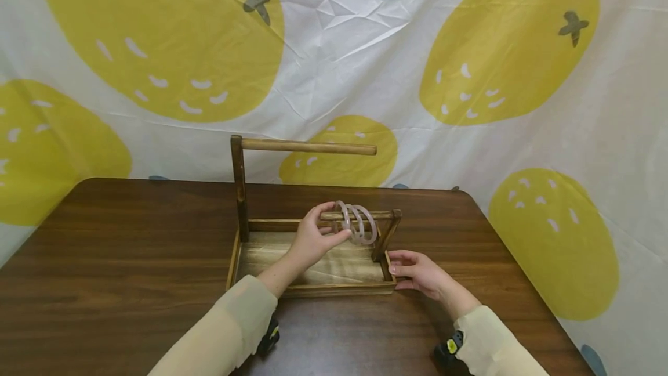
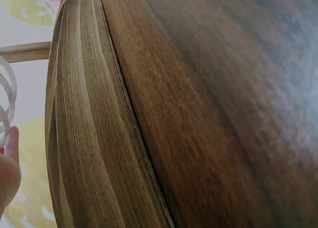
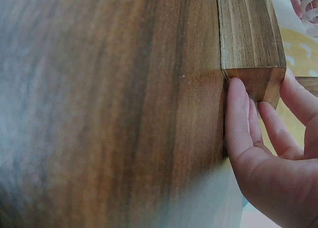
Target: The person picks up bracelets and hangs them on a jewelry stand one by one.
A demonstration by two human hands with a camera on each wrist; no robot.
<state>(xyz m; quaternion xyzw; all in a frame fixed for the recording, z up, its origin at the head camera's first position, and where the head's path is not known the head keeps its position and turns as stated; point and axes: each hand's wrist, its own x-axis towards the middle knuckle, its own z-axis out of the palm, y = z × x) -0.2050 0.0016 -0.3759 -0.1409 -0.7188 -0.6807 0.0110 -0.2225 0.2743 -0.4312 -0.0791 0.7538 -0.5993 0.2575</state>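
Several pale translucent bangles (image 1: 361, 226) hang around the lower rod (image 1: 385, 215) of a brown wooden stand (image 1: 339, 289). My left hand (image 1: 313, 238) pinches the bangles at the rod's free left end, thumb low against the nearest one. In the left wrist view, part of this hand (image 2: 9, 176) and the bangles (image 2: 11, 96) show at the left edge. My right hand (image 1: 420, 274) touches the right end of the stand's tray base. Its fingertips rest against the end wall in the right wrist view, where the tray's wood (image 3: 252, 29) is seen close up.
A longer upper rod (image 1: 308, 147) juts right from the stand's tall left post (image 1: 239, 190). The stand sits on a dark wooden table (image 1: 130, 260). A white cloth (image 1: 360, 62) with large yellow fruit prints hangs behind the table.
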